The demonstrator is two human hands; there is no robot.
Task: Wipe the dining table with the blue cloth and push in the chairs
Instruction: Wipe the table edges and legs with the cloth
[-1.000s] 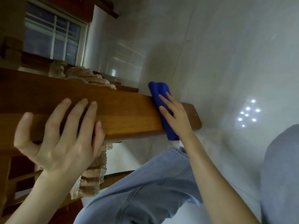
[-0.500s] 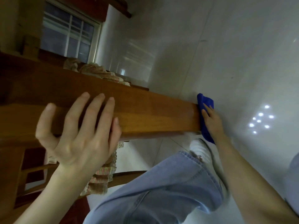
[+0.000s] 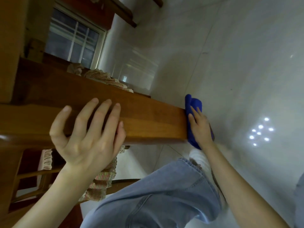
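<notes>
Sliding blue cloth (image 3: 195, 102) to table (image 3: 148, 125) end, right grip (image 3: 201, 129) flat, left grip (image 3: 88, 139) released.

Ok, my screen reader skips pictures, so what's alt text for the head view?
A right hand presses a blue cloth against the end of a wooden table, in a tilted view. The left hand is open by the table's long edge; a jeans leg and glossy floor fill the rest.

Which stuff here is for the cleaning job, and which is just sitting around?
For the job: blue cloth, wooden table, cushioned chair, right hand pressing the cloth, left hand on the table edge.
Just there: window, jeans, white shoe, shiny floor.
</notes>
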